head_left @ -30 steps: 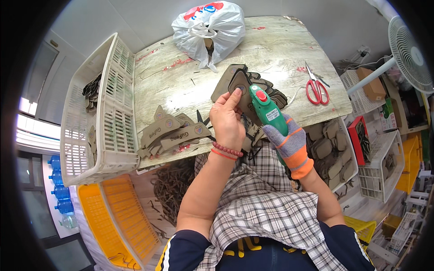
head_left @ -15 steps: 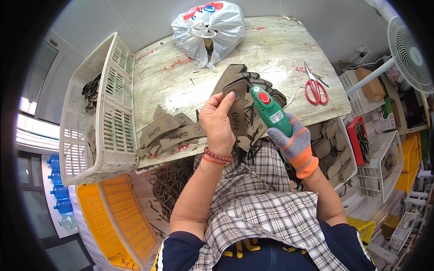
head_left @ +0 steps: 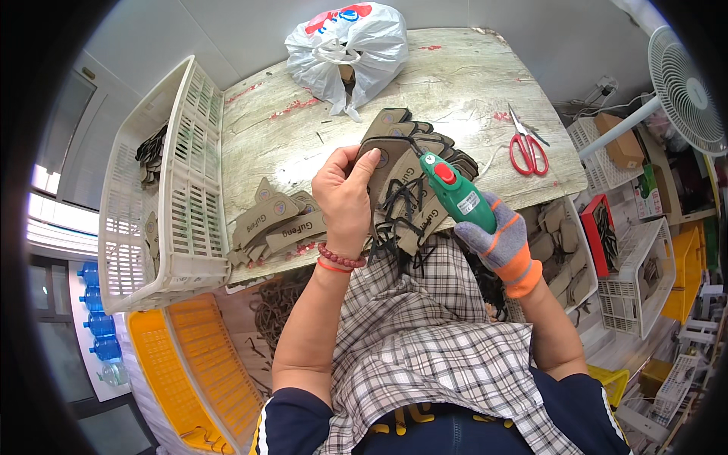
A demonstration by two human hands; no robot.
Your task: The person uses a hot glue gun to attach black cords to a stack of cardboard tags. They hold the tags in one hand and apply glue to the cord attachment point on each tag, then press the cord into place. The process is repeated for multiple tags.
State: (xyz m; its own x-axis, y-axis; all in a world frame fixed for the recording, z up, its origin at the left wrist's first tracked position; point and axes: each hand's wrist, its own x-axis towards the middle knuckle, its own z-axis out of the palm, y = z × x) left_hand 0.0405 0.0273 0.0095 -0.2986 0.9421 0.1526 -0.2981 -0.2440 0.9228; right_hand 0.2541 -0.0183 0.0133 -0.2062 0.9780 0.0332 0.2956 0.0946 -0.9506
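Khaki piece [head_left: 384, 168] pinched in left hand [head_left: 341, 195], just left of green tool [head_left: 459, 194] gripped in right hand [head_left: 502, 246].

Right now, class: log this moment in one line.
left hand: pinching brown piece | right hand (gloved): holding green tool | red-handled scissors: on table
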